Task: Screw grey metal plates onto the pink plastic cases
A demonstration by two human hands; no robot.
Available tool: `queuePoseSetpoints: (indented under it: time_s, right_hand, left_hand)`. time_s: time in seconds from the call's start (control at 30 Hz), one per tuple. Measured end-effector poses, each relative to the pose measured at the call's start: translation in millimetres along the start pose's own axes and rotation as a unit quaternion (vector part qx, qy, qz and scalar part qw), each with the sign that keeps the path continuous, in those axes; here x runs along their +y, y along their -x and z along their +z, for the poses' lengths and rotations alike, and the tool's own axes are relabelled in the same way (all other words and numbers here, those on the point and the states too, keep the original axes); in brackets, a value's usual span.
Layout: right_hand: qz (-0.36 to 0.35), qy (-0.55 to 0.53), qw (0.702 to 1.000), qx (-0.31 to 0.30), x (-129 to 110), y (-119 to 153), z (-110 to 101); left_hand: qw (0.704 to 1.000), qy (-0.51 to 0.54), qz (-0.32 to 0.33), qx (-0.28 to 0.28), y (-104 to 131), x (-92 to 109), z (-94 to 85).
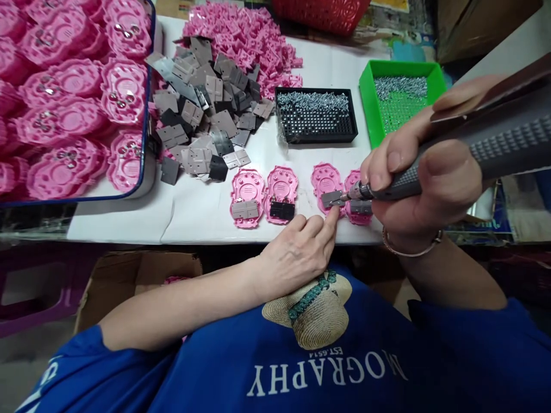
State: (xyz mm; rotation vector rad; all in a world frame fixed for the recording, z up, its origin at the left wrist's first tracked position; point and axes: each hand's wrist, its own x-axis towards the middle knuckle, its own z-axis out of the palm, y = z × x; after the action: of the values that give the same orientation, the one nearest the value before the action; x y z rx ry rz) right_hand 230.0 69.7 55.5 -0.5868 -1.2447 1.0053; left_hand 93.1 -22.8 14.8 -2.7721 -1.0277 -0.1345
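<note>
My right hand (424, 183) is wrapped around a grey electric screwdriver (447, 163). The driver's tip reaches a grey metal plate (331, 198) on a pink plastic shell (326, 176). With its index fingertip, my left hand (301, 246) presses at the lower edge of that shell and plate; its other fingers are curled, their tips hidden. Just right lies another pink shell (353, 179) with a plate, partly covered by the driver and right hand. Farther left are two more shells, one with a light grey plate (245, 210), one with a black plate (282, 210).
A blue-rimmed tray (148, 155) of stacked pink shells stands left. Behind the work lie loose metal plates (215, 115) and small pink parts (241, 43). Screws fill a black box (316, 139) and a green tray (369, 109). A red basket (322, 12) is at the back.
</note>
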Motion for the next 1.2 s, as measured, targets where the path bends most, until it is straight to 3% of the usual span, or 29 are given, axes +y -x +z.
queuePoseSetpoints:
  time_s: [0.23,0.4,0.7,0.93,1.07,1.2]
  right_hand:
    - [0.009,0.014,1.000,0.005,-1.2,2.5,3.0]
    - [-0.035,-0.001,0.997,-0.063,2.2,0.8,0.3]
    - [-0.023,-0.031,0.984,-0.172,7.1,4.4,-7.8]
    - [-0.005,-0.044,0.996,-0.077,13.1,-5.0,-4.6]
    - [-0.050,-0.043,0.998,-0.009,4.7,-16.8,-4.6]
    - [-0.074,-0.034,0.997,-0.006,1.6,-24.9,-8.3]
  left_hand:
    - [1.000,0.003,0.005,0.010,2.4,-0.8,-0.1]
    - [1.000,0.003,0.005,0.023,2.6,-1.2,1.7]
    - [1.000,0.003,0.005,0.007,0.9,-4.1,4.0]
    - [0.998,-0.007,-0.006,0.060,1.0,-3.7,10.4]
    - [0.997,-0.008,-0.008,0.077,0.2,-3.9,12.6]
    - [0.997,-0.003,-0.018,0.075,0.9,-4.2,11.9]
